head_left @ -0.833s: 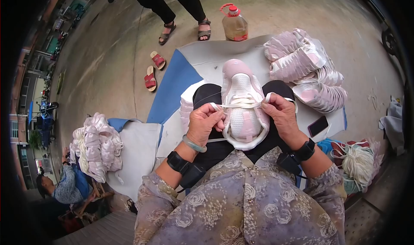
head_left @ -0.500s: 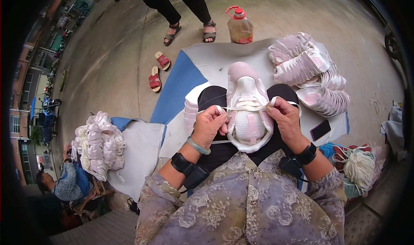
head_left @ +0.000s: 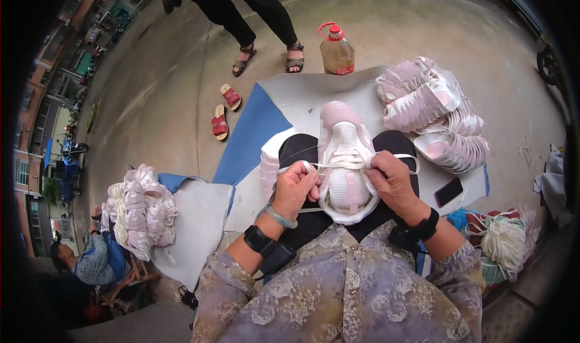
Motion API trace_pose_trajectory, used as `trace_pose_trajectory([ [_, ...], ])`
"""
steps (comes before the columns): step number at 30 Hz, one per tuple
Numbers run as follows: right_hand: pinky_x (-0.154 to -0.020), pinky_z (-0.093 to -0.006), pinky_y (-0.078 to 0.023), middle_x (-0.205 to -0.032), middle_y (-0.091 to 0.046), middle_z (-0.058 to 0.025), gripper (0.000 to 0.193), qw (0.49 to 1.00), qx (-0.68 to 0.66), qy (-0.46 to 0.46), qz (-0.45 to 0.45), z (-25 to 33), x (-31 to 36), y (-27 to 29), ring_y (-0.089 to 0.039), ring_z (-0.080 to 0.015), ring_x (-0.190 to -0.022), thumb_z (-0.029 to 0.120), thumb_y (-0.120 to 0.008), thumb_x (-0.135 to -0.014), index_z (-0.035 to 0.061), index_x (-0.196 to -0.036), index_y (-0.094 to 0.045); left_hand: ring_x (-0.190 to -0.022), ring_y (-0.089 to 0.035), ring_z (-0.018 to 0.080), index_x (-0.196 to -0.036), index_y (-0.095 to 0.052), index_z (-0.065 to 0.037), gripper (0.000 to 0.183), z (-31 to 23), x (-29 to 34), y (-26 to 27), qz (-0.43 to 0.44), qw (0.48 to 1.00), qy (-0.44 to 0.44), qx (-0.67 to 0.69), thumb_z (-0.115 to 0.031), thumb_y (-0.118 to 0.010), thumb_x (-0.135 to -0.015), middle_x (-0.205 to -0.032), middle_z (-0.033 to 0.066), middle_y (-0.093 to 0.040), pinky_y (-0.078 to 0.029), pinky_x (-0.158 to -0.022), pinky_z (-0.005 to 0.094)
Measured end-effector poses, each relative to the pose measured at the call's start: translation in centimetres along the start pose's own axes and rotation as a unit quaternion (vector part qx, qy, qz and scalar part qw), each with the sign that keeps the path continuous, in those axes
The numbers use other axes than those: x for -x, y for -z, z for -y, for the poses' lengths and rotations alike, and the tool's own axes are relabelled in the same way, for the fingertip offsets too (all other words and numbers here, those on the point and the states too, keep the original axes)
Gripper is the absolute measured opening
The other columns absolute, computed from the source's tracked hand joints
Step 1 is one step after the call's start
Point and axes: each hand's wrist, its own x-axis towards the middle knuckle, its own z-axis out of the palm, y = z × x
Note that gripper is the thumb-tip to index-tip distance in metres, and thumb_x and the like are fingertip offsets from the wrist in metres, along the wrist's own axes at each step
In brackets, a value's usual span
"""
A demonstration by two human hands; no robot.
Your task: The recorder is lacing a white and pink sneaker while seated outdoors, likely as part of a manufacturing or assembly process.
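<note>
A pink and white shoe upper rests on my lap between my knees, its rounded toe pointing away from me. White shoelace crosses its upper eyelets, and the two ends run out to either side. At the left edge of the shoe, my left hand pinches one lace end between thumb and fingers. My right hand is closed on the other end, close against the right edge, and a loop of lace trails past it over my knee. The fingers partly hide the lace ends.
Stacked pink and white uppers lie ahead right; another bundle lies left. A phone and a bundle of white laces are at my right. Beyond stand an oil jug, red slippers and a person in sandals.
My right hand has moved inward to the shoe's edge, with its lace end still held. My left hand stays beside the shoe. The whole view has shifted slightly.
</note>
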Motion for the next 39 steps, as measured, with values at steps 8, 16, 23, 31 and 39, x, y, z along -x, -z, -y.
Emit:
trace_pose_trajectory([
  [8, -0.057, -0.0341, -0.044, -0.072, -0.054, -0.0107, 0.013, 0.994, 0.104, -0.015, 0.031, 2.3, 0.0, 0.5, -0.056, -0.0270, -0.065, 0.007, -0.064, -0.070, 0.0013, -0.080, -0.057, -0.048, -0.048, 0.0032, -0.086, -0.054, -0.005, 0.008, 0.8, -0.1, -0.7, -0.032, 0.999, -0.021, 0.004, -0.012, -0.055, -0.090, -0.068, 0.0008, -0.058, -0.039, -0.042, 0.0166],
  [16, -0.068, -0.0363, -0.045, -0.090, -0.056, -0.0154, 0.042, 0.977, 0.192, 0.059, 0.077, 3.5, 1.6, 1.0, -0.056, -0.0307, -0.081, 0.016, -0.070, -0.067, -0.0012, -0.102, -0.057, -0.046, -0.046, 0.0014, -0.083, -0.054, -0.005, 0.010, 0.8, -0.3, -0.9, -0.031, 0.998, -0.047, 0.003, -0.012, -0.053, -0.090, -0.064, -0.0011, -0.056, -0.036, -0.040, 0.0155],
  [23, -0.070, -0.0382, -0.044, -0.091, -0.052, -0.0157, 0.044, 0.972, 0.213, 0.056, 0.081, 2.9, 1.8, 0.6, -0.053, -0.0317, -0.083, 0.006, -0.064, -0.069, -0.0013, -0.111, -0.054, -0.045, -0.045, 0.0014, -0.083, -0.053, -0.004, 0.009, 1.1, -0.7, -1.1, -0.038, 0.994, -0.090, -0.046, -0.009, -0.053, -0.089, -0.064, -0.0014, -0.055, -0.035, -0.039, 0.0161],
  [31, -0.064, -0.0381, -0.044, -0.085, -0.051, -0.0156, 0.038, 0.972, 0.212, 0.075, 0.064, 1.5, 1.3, 0.3, -0.053, -0.0318, -0.075, 0.001, -0.057, -0.071, -0.0027, -0.109, -0.054, -0.051, -0.045, 0.0038, -0.075, -0.053, -0.001, 0.012, 1.0, -2.0, -1.5, -0.074, 0.957, -0.185, -0.211, -0.006, -0.056, -0.085, -0.062, 0.0000, -0.054, -0.037, -0.046, 0.0211],
  [39, -0.063, -0.0408, -0.043, -0.086, -0.051, -0.0171, 0.019, 0.969, 0.220, 0.103, 0.032, -0.8, 0.3, -0.2, -0.052, -0.0346, -0.075, 0.005, -0.055, -0.073, -0.0007, -0.092, -0.054, -0.054, -0.048, 0.0081, -0.074, -0.056, 0.000, 0.016, 0.2, -3.2, -1.5, -0.095, 0.941, -0.141, -0.292, -0.012, -0.064, -0.079, -0.060, 0.0050, -0.057, -0.040, -0.048, 0.0259],
])
